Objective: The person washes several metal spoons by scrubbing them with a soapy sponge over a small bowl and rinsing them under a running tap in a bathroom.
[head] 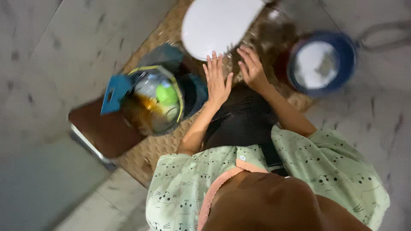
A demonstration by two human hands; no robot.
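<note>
Fingers of the left hand (217,81) spread flat and slightly apart, palm down, holding nothing, tips just at the lower edge of the large white oval lid-like plate (218,25). Fingers of the right hand (252,68) a little curled, also gripping nothing, resting beside the same white edge, over something clear and glassy (too blurred to name). Both hands close together, probably to steady or feel the surface under them before any lifting. Under the wrists, a black cloth (242,117) across the lap.

To the left, a round clear container with yellow rim (156,100), tilted toward the camera, with green, white and amber things inside; a flat blue tag-shaped card (113,92) with a small hole stuck out at its side, print unreadable. To the right, a round blue bowl with pale contents (323,62), well apart from the hands. All placed on a woven straw mat (145,149) on a pale marble floor (38,51); a brown flat board (102,130) half on the mat edge.
</note>
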